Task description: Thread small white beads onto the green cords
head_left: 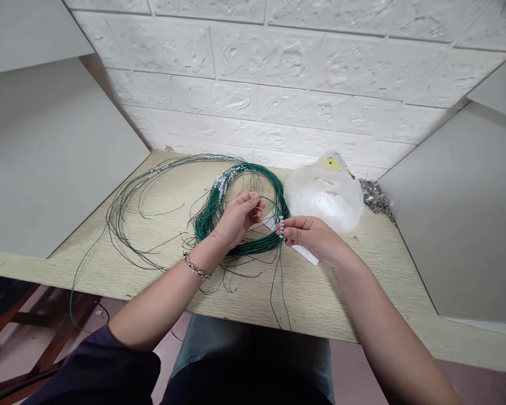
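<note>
A thick coil of green wires [202,219] lies on the table, with small white pieces [225,180] along its upper left. Over the coil, my left hand [240,218] has its fingers curled and thumb and forefinger pinched; a thin green wire [272,201] runs from the fingertips. My right hand [314,236] is closed at the coil's right side, pinching a short row of white beads [281,227] on wire. Two loose wire ends hang below it toward the table's front edge. A white paper strip [306,255] lies partly under my right hand.
At left, a looser wire bundle [120,211] curves over the table [333,304], one strand hanging past its edge. A clear plastic bag [324,197] and a heap of small metallic bits [375,198] sit against the brick-patterned wall [278,101]. Panels [54,152] stand on both sides.
</note>
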Demonstrator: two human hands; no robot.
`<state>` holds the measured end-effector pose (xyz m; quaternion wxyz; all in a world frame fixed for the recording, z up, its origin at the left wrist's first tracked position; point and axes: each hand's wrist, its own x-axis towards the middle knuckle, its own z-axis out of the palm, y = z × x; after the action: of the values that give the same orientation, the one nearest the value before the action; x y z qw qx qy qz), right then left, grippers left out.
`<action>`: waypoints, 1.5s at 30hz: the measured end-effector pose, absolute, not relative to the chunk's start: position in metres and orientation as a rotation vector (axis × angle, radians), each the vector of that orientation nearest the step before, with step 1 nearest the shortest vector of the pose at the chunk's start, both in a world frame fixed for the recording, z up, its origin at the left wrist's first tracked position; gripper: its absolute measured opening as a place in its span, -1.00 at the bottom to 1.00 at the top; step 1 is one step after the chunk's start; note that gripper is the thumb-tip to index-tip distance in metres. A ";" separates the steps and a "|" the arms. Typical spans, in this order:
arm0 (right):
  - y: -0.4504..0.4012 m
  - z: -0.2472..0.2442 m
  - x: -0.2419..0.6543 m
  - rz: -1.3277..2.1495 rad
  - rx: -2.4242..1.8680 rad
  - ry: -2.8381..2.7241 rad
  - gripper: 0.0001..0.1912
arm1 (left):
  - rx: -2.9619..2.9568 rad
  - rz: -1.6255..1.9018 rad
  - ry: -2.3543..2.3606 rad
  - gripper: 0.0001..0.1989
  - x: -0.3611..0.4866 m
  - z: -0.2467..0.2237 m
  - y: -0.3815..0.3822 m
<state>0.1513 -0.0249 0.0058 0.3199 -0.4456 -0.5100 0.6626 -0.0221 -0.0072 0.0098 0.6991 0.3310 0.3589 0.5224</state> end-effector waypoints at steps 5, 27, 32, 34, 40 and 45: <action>-0.026 0.008 0.151 1.730 -1.160 -1.300 -0.77 | 0.733 1.162 0.809 -0.86 -0.021 0.011 -0.008; -0.024 0.004 0.149 1.721 -1.122 -1.217 -0.74 | 0.801 1.156 0.812 -0.83 -0.021 0.006 -0.007; -0.025 0.005 0.146 1.743 -1.074 -1.093 -0.79 | 0.930 1.128 0.867 -0.80 -0.021 0.005 -0.007; -0.026 0.005 0.145 1.757 -1.042 -1.033 -0.78 | 0.998 1.095 0.903 -0.79 -0.021 0.006 -0.008; -0.025 0.004 0.144 1.788 -0.999 -0.935 -0.78 | 1.110 0.978 0.944 -0.80 -0.021 0.007 -0.008; -0.024 0.002 0.141 1.756 -1.031 -0.835 -0.77 | 1.186 0.946 0.966 -0.82 -0.021 0.009 -0.009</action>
<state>0.1412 -0.0244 0.0019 0.4531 -0.4177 -0.3382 0.7112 -0.0209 -0.0090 0.0088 0.6220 0.5163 0.4206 0.4118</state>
